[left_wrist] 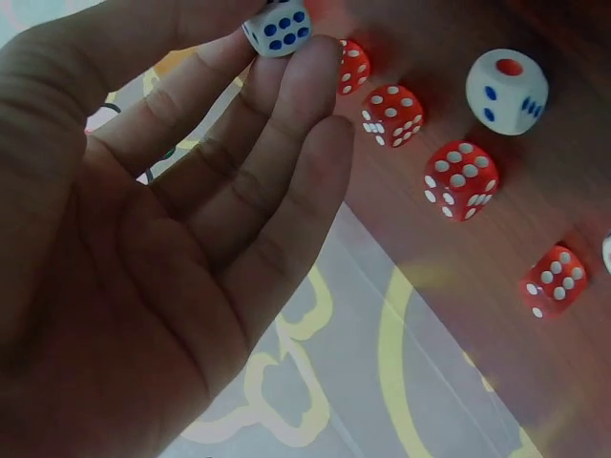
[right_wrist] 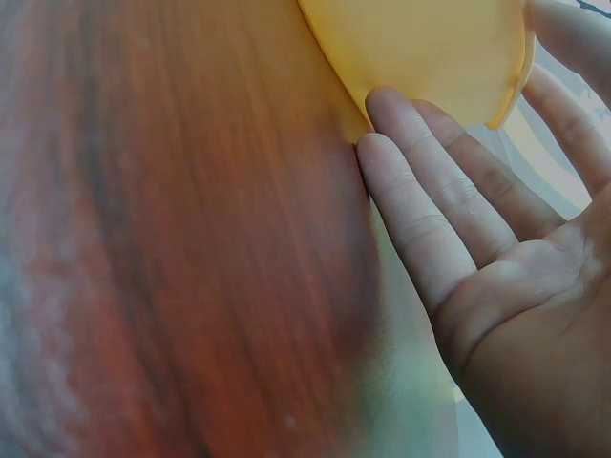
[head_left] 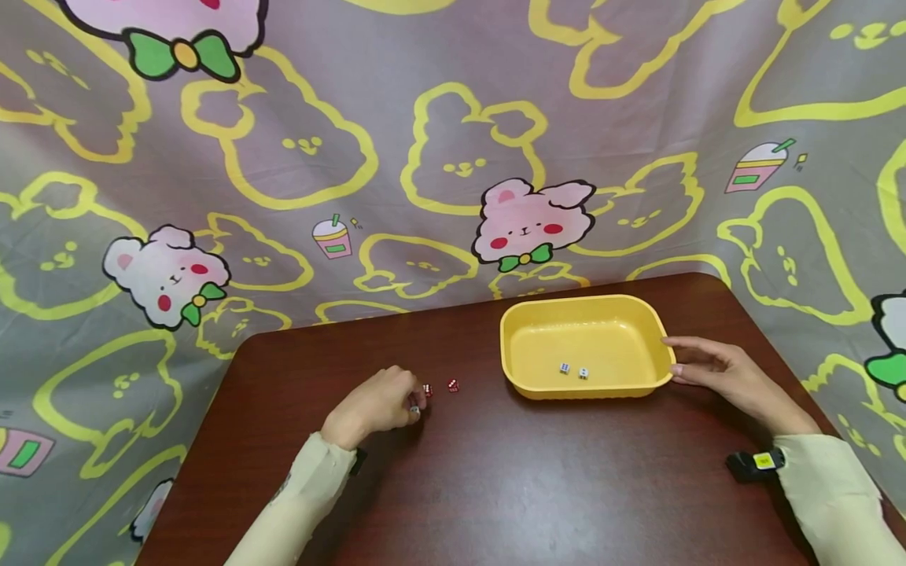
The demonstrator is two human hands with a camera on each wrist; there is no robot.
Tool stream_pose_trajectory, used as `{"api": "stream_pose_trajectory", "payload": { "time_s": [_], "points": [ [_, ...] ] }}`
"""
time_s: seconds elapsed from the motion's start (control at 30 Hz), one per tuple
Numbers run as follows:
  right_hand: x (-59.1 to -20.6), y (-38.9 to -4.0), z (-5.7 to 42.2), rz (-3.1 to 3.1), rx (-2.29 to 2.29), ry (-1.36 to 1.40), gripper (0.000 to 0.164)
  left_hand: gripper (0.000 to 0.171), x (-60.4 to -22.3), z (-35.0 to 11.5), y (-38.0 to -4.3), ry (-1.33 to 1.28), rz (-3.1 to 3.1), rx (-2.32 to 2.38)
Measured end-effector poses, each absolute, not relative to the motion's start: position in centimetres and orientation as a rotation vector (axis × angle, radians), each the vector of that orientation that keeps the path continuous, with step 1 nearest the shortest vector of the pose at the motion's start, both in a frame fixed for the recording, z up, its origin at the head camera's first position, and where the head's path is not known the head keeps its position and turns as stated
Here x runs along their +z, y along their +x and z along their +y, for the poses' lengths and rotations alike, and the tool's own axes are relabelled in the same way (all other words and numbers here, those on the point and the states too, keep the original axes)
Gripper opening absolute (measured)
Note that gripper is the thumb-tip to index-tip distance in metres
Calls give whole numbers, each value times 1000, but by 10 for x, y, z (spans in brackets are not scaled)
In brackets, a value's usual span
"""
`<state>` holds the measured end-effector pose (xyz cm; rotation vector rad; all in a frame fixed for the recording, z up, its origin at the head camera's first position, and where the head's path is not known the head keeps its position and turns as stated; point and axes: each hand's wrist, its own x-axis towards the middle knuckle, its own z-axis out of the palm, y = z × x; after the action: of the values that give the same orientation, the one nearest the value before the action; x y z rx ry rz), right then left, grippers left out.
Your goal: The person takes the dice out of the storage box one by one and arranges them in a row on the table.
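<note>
My left hand (head_left: pixel 378 402) is low over the left part of the table, pinching a white die (left_wrist: pixel 279 27) with blue pips between thumb and fingertips. Beside it lie several red dice (head_left: pixel 453 385) with white pips, and another white die (left_wrist: pixel 508 92) shows one red pip on top. The hand covers some of these dice in the head view. My right hand (head_left: pixel 718 373) is at the right end of a yellow plastic basin (head_left: pixel 587 391), its extended fingers (right_wrist: pixel 410 205) touching the outer wall by the rim. Two white dice (head_left: pixel 564 368) lie inside the basin.
The dark brown wooden table (head_left: pixel 495 479) has a rounded far edge, and the basin stands near its back right. Behind and at the sides hangs a grey cloth (head_left: pixel 396 181) with yellow bear outlines. A dark wrist strap (head_left: pixel 756 464) shows below my right hand.
</note>
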<state>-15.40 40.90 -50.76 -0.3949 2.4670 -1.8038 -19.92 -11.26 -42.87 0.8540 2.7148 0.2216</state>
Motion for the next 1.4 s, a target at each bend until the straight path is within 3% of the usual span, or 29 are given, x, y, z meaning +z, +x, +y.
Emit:
{"api": "stream_pose_trajectory", "payload": {
  "time_s": [1.4],
  "points": [
    [-506,-153,408,2465,-1807,-374,50,11,-452,-117,-200,836,2739,131]
  ]
}}
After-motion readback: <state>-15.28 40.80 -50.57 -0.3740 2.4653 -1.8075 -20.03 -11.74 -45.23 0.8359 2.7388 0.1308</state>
